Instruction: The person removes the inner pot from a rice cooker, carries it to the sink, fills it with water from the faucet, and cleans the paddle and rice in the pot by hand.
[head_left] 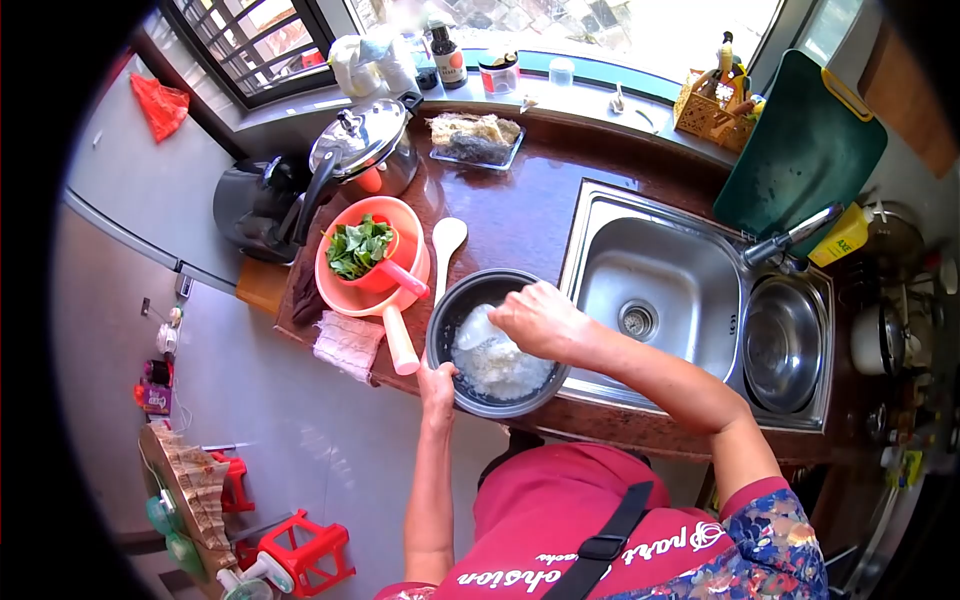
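Observation:
A round dark pot with white rice in it stands at the counter's front edge, left of the sink. My left hand grips the pot's left rim, fingers closed on it. Over the pot's upper right side, my right hand is closed around a whitish translucent utensil whose broad end touches the rice. The handle is hidden in the fist. Left of the pot lies a white spoon. Beyond it, a pink basin holds a red dipper with green leaves.
A steel sink is to the right, with a faucet and a green board behind it. A pressure cooker, a packed tray and a pink cloth are on the left. Bottles and a basket line the sill.

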